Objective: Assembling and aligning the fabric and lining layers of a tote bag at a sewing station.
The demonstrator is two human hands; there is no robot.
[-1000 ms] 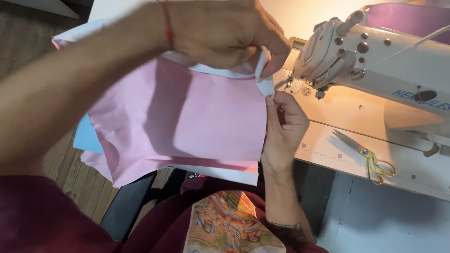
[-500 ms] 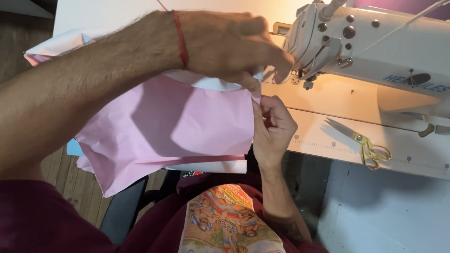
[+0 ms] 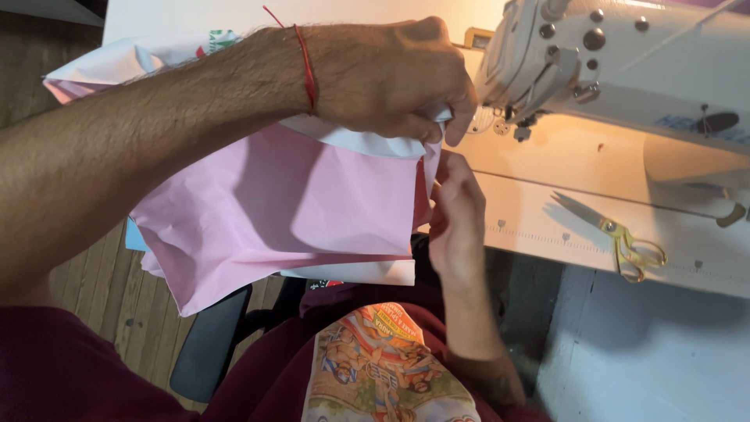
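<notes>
Left hand (image 3: 391,74): raised over the work, fingers curled and pinched on the top edge of the white cloth (image 3: 351,141), close to the needle end of the sewing machine (image 3: 625,62). Red thread (image 3: 305,66) tied round the wrist.

Right hand (image 3: 457,219): below the left, fingers drawn together, gripping the right edge of the pink cloth (image 3: 289,211); exact fingertip hold hidden from this angle.

Pink cloth: large sheet, held up between both hands in front of the body, hanging down and to the left over the lap, lower corner drooping toward the wooden floor (image 3: 101,289). White cloth layered with it, showing along the top edge and as a strip at the bottom edge.

Sewing machine: white, on a pale table (image 3: 547,187), upper right, just beside the left hand's fingertips.

Scissors (image 3: 617,234): yellow handles, blades closed, flat on the table, well right of the hands.

Dark red shirt (image 3: 328,344) with a coloured printed picture on the front, bottom centre.

Blue scrap (image 3: 134,237): peeking out under the pink cloth, left side.
</notes>
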